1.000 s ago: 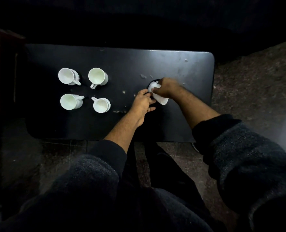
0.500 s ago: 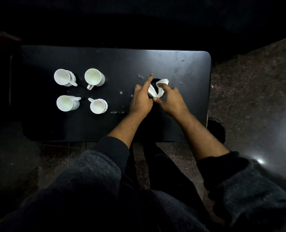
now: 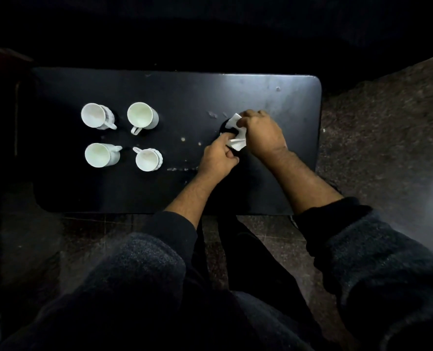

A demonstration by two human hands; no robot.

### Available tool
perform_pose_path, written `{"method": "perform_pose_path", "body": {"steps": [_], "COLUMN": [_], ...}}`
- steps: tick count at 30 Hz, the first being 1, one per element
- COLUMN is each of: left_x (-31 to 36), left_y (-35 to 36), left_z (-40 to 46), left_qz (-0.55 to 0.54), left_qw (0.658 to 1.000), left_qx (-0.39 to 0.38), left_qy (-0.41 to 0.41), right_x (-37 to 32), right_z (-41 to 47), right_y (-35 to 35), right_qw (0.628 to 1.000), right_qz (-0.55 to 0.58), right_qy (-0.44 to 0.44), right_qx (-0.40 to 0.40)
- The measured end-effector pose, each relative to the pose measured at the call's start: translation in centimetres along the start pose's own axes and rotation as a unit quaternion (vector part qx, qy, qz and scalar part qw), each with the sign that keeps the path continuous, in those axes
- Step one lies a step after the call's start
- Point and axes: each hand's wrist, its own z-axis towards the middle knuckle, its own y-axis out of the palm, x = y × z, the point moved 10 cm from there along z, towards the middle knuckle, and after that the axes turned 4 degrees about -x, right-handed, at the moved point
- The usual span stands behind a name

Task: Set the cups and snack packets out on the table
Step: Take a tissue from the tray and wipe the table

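Observation:
Several white cups stand in a two-by-two block on the left half of the black table (image 3: 174, 193): a far-left cup (image 3: 96, 115), a far-right cup (image 3: 141, 115), a near-left cup (image 3: 99, 155) and a near-right cup (image 3: 148, 159). To their right, my right hand (image 3: 262, 134) grips a crumpled white packet (image 3: 237, 143) over a dark round object (image 3: 226, 125). My left hand (image 3: 219, 158) is closed at that dark object's near edge, touching the packet's lower end. What lies inside the dark object is hidden.
Pale crumbs and specks (image 3: 183, 139) dot the table between the cups and my hands. The table's right edge (image 3: 319, 138) borders a speckled floor (image 3: 377, 127). My dark-clothed legs fill the foreground below the table's front edge.
My right hand has moved forward over the white packet and closed on it. My left hand has drawn its fingers in from pointing and curled at the dark object's near edge.

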Motion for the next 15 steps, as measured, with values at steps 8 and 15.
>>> {"method": "perform_pose_path", "body": {"steps": [8, 15], "left_x": [0.3, 8.2], "left_y": [-2.9, -9.4], "left_z": [-0.7, -5.0], "left_qz": [-0.046, -0.07], "left_qw": [0.994, 0.984], "left_qx": [0.088, 0.161], "left_qy": [-0.039, 0.022], "right_x": [-0.7, -4.2], "right_z": [-1.8, -4.7], "right_y": [-2.6, -9.6], "right_qw": [0.997, 0.981], "right_qz": [0.063, 0.147], "right_qy": [-0.011, -0.001], "right_qx": [0.048, 0.124]}}
